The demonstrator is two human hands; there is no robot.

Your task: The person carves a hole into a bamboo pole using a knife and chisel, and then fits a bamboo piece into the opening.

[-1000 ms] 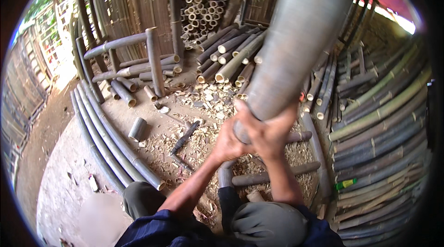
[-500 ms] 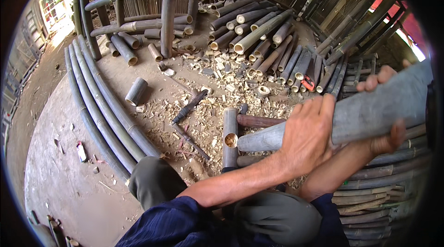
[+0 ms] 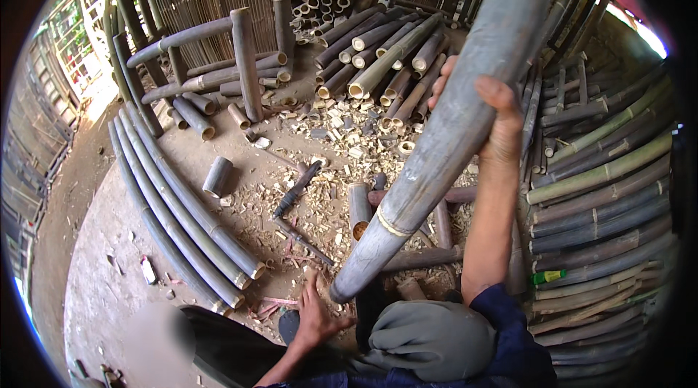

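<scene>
Workshop floor [image 3: 87, 272], pale and littered w/ wood chips [image 3: 331, 206] toward ctr; cut bamboo pile [image 3: 392, 61] at back, stacked poles [image 3: 596, 232] along R side. Via head cam I see one thick gray bamboo tube [image 3: 454, 126] slanting across R of ctr: long axis runs lower L to upper R, lower end pointing down-L, approx. in front of R knee [image 3: 429, 341], upper end cut off by top edge of view. Pale node ring [image 3: 395, 226] nearer lower end. R hand [image 3: 502, 115] clamped round tube above mid-length, thumb on near face, fingertips past its L edge. L hand [image 3: 315, 315] has fingers spread, just beside lower end; contact w/ tube I can't tell. Dark-wrapped tool [image 3: 297, 192] lies on chips, L of holed bamboo post [image 3: 359, 202], which sits beside tube.
</scene>
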